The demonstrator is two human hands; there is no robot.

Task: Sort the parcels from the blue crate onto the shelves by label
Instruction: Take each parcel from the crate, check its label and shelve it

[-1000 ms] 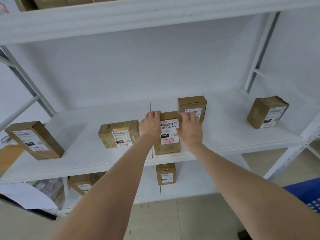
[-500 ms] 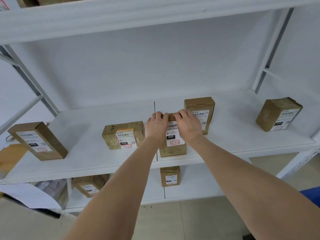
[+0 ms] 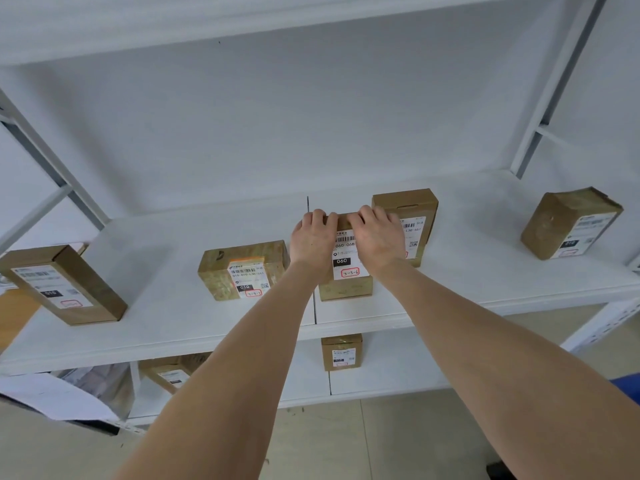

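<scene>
L hand + R hand grip top of 060 parcel, standing on mid shelf w/ 4 other parcels. Blue crate contents hidden, remainder unknown.

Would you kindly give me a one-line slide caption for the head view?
Left hand and right hand grip an upright 060-labelled parcel on the white shelf.

White shelf boards look like painted metal, smooth and matt. The centre parcel is plain brown cardboard, matt, with a smooth white paper label. The left parcel and far-right parcel are cardboard under glossy, wrinkled clear tape. The floor is smooth, pale tile.
</scene>
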